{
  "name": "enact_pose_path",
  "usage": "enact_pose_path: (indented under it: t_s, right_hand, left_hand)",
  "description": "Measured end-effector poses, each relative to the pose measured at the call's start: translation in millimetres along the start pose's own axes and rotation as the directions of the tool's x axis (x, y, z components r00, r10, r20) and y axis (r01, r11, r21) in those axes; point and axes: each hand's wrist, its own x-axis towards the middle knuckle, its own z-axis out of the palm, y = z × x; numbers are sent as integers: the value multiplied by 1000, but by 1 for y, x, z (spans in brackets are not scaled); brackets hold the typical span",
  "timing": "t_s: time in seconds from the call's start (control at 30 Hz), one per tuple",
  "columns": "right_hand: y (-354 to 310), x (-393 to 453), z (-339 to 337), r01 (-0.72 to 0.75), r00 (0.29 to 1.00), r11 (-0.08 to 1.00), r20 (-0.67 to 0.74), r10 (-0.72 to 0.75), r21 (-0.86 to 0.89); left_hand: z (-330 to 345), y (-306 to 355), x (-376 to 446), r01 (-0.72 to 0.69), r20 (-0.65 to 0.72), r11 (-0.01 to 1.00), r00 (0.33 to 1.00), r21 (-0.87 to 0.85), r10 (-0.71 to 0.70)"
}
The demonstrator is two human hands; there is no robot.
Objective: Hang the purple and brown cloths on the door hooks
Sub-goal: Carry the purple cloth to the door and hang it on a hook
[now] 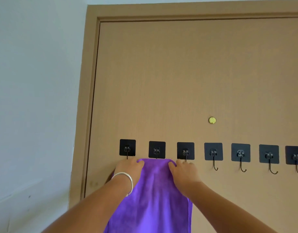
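A purple cloth (155,190) hangs down the tan door (178,81), its top edge just under the second black hook pad (157,149). My left hand (128,169), with a silver bangle on the wrist, grips the cloth's upper left corner below the first hook pad (127,147). My right hand (185,172) grips the upper right corner below the third hook pad (185,150). The metal hooks of these three pads are hidden behind the cloth and my hands. No brown cloth is in view.
Several more black pads with bare metal hooks (215,166) run to the right along the door. A small brass disc (212,120) sits above them. The door frame (91,98) and a pale wall (35,98) lie to the left.
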Motion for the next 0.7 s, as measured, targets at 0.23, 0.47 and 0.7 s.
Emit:
enact_pose_path:
  t_s: [0.23, 0.47, 0.7]
  right_hand:
    - [-37, -19, 50, 101, 989, 992, 105, -108, 74]
    - [-52, -24, 51, 73, 975, 993, 203, -91, 95]
    - [-17, -55, 52, 77, 992, 984, 86, -92, 158]
  left_hand:
    - [33, 30, -20, -33, 89, 997, 995, -71, 40]
    - [54, 53, -48, -79, 273, 992, 956, -103, 104]
    - [4, 37, -40, -85, 83, 996, 993, 16, 84]
